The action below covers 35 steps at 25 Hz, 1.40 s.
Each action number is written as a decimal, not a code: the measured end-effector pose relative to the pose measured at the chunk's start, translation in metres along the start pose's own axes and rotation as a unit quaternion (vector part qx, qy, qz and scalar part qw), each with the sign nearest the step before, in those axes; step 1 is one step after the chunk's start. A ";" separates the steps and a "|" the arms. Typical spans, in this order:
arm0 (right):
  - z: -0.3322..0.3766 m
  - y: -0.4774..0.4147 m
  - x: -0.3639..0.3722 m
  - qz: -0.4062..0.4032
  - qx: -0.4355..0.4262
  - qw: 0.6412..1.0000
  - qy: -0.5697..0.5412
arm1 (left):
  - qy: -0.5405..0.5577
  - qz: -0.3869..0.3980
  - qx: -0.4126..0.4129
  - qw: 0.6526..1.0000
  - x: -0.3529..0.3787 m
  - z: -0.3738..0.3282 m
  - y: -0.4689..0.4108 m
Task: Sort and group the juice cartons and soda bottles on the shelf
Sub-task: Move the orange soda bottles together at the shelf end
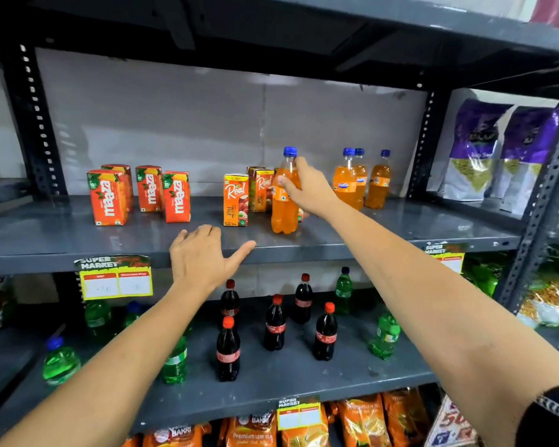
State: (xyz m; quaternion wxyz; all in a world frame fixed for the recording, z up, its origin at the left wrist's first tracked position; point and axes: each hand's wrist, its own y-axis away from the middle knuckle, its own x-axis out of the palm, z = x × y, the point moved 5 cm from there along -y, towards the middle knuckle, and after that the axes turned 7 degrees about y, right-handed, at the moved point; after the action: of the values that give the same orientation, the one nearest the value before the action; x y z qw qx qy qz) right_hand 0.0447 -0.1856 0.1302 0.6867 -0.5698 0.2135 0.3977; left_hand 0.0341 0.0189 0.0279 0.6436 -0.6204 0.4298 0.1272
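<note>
Centrally in the frame, a grey metal shelf (384,227) runs across the picture, seen from the head of a person whose two bare forearms reach up toward it. The right hand (307,188), just right of centre, is wrapped around an orange soda bottle (283,208) with a blue cap; the thumb presses the front of the bottle near its shoulder and the fingers curl round the back. The bottle is upright, with its base at or just above the shelf surface; which of the two cannot be told. The left hand (204,256), lower and left of centre, holds nothing: its fingers are spread flat and its thumb is stretched out to the right, resting along the shelf's front edge.

Toward the left of the shelf stand four orange-red Maaza juice cartons (107,198), close together and upright. Just left of the held bottle stand Real juice cartons (236,201), one at the front and at least one more behind it. To the right of the hand, near the back of the shelf, three more orange Fanta bottles (346,182) stand in a tight group.

On the lower shelf, in the bottom half of the frame, dark cola bottles (228,350) with red caps stand scattered among green soda bottles (384,337). A yellow price label (117,283) hangs from the upper shelf's edge at left. Purple snack bags (471,146) fill the upper right.
</note>
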 end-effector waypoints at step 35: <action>-0.206 0.035 -0.088 -0.150 0.158 0.966 0.141 | -0.027 -0.004 0.073 0.997 0.042 -0.164 -0.014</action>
State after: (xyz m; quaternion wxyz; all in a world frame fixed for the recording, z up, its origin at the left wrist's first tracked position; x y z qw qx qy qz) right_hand -0.0023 -0.4076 0.1204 0.7827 -0.5297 0.2809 0.1668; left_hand 0.0039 -0.1483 0.0309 0.6992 -0.5695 0.4181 0.1094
